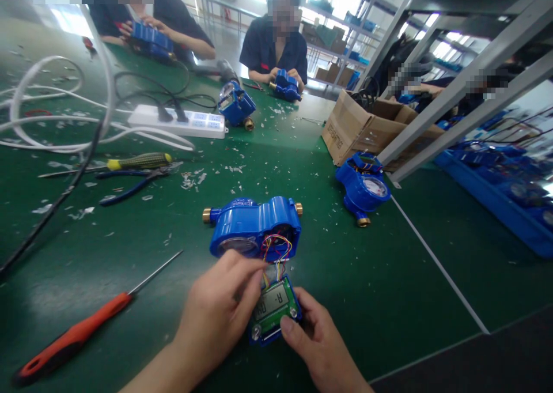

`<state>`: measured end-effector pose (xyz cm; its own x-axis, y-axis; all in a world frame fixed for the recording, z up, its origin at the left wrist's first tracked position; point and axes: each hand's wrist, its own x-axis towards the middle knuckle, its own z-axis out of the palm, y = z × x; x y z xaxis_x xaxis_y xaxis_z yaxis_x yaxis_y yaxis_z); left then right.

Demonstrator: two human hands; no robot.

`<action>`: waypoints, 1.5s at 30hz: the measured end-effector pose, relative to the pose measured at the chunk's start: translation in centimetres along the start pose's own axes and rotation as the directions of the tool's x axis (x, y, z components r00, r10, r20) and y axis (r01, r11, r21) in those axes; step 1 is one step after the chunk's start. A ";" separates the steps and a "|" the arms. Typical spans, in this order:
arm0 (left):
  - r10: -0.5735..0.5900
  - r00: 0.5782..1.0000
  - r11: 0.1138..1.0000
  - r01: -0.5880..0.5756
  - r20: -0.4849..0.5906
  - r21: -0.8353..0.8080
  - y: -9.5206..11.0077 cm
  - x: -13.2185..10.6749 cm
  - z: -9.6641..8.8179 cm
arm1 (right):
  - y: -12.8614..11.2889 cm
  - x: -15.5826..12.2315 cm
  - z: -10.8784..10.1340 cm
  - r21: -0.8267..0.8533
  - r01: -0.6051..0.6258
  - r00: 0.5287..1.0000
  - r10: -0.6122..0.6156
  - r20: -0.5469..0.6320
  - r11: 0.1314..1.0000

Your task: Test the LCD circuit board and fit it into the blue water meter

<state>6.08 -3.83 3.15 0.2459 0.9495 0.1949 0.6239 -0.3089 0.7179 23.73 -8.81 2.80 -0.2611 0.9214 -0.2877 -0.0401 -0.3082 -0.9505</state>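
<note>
A blue water meter [253, 226] with brass ends lies on the green table [367, 289] in front of me. Thin coloured wires [279, 252] run from its open side to a small green circuit board with an LCD [273, 308] in a blue frame. My left hand [218, 312] pinches the board's upper left edge near the wires. My right hand [317, 341] grips the board's lower right corner, thumb pressed on it.
A red-handled screwdriver [73, 338] lies at the left front. Further back are a yellow-green screwdriver [129, 162], blue pliers [132, 188], a white power strip [179, 122] and cables. Another blue meter [363, 188], a cardboard box [367, 128] and a metal frame [466, 82] stand right. Other people work on meters across the table.
</note>
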 end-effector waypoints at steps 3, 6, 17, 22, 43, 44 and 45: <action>-0.029 0.997 0.999 0.028 0.066 0.014 0.5 0.5 0.1 | 0.1 0.0 0.0 -0.069 0.012 1.000 -0.012 -0.008 0.998; -0.089 0.991 0.995 0.085 0.104 0.044 1.0 1.0 0.3 | 0.5 0.0 0.0 -0.214 0.012 0.998 -0.023 -0.050 0.977; -0.122 0.982 0.959 0.154 0.144 -0.239 1.2 0.9 -0.2 | -1.7 0.8 -1.0 -0.382 0.203 0.967 -0.246 -0.069 0.902; -0.031 0.999 0.979 0.036 0.029 -0.199 1.2 0.7 0.0 | -3.8 3.2 -0.2 -0.491 0.181 0.953 -0.275 -0.127 0.852; -0.357 0.837 0.698 0.534 0.415 -0.477 0.2 1.2 -1.2 | -2.8 6.0 0.9 -0.065 0.157 0.984 -0.162 -0.080 0.985; -0.371 0.828 0.676 0.551 0.420 -0.489 0.1 1.2 -1.2 | -2.7 6.0 1.0 -0.085 0.166 0.981 -0.173 -0.085 0.982; -0.382 0.822 0.661 0.562 0.422 -0.497 0.1 1.1 -1.2 | -2.6 6.0 1.0 -0.107 0.174 0.979 -0.184 -0.089 0.979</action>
<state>5.54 -2.72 4.25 0.2766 0.8755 -0.3963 0.1819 0.3572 0.9161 21.30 -2.73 3.65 -0.1623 0.9797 -0.1177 0.0183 -0.1162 -0.9931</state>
